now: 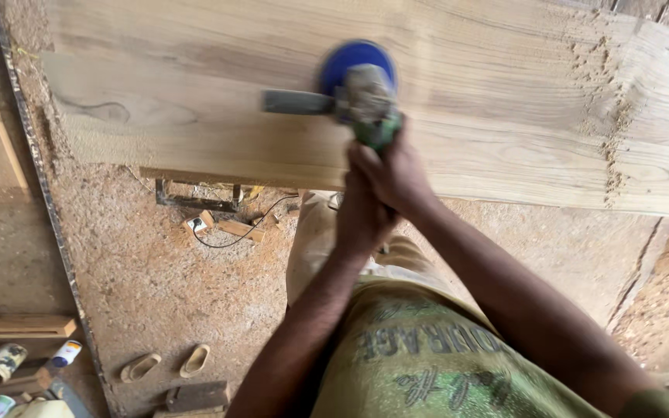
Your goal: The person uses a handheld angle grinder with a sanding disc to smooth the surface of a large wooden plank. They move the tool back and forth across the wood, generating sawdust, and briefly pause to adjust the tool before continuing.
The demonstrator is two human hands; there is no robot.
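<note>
Presently both my hands, left [361,220] and right [392,172], clamp fingers around the grinder [361,99], its disc on the plank [195,93].

1. Left hand [361,220] and right hand [396,174]: bare, no gloves, rings or watch visible.
2. Forearms: bare to above the elbow; no sleeves reach them.
3. Shirt [427,364]: olive-green T-shirt with faded dark printed lettering and a bright green graphic across the chest.
4. Trousers [311,240]: light beige, dusted with sawdust.
</note>
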